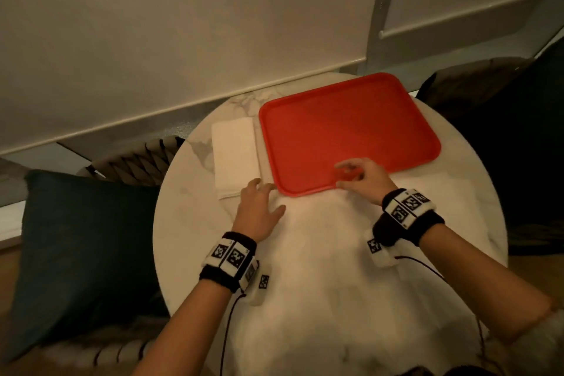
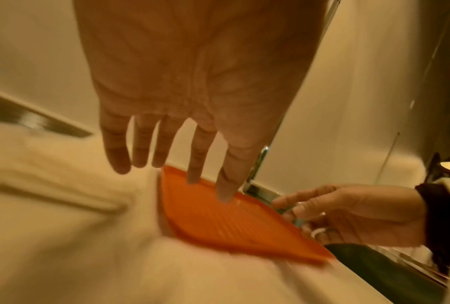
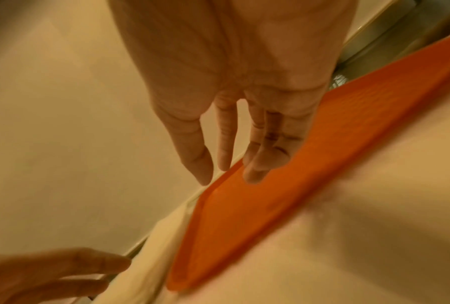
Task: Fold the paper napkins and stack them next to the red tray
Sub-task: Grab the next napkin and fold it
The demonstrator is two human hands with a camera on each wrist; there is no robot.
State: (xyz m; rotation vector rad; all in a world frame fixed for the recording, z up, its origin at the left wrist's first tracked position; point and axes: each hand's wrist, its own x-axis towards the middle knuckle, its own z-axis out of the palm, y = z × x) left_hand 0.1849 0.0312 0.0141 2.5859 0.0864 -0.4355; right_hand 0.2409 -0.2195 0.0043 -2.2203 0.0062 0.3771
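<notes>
Napkins: a folded white stack [image 1: 236, 157] lies on the table [image 1: 335, 268] just left of the tray [image 1: 351, 128], long side parallel to the tray's left rim; a narrow strip of table shows between them; judged the stacking spot the task names.
Tray: red, bare inside, set at the far side of the round table; its near rim faces the person, its far right corner sits close to the table edge.
Left hand: the left hand [image 1: 259, 207] hovers low by the stack's near right corner, fingers straight and spread, gripping nothing; the wrist view shows the palm clear of the surface; whether the fingertips touch the napkins cannot be told.
Right hand: the right hand [image 1: 363, 178] is over the tray's near rim, fingers loosely curled, holding nothing; contact with the tray cannot be told.
Likely purpose: both hands flank the tray's near left corner, judged to be squaring up stack and tray; no unfolded napkin is in view, so the folding appears finished or nearly so.
Edges and room: open tabletop lies between the person and the tray, ample for hand travel; the stack's left side nears the table's curved edge, so any push should go toward the tray, not outward.
Surroundings: a dark cushion [image 1: 82, 250] on a woven chair [image 1: 137, 162] stands left of the table.
</notes>
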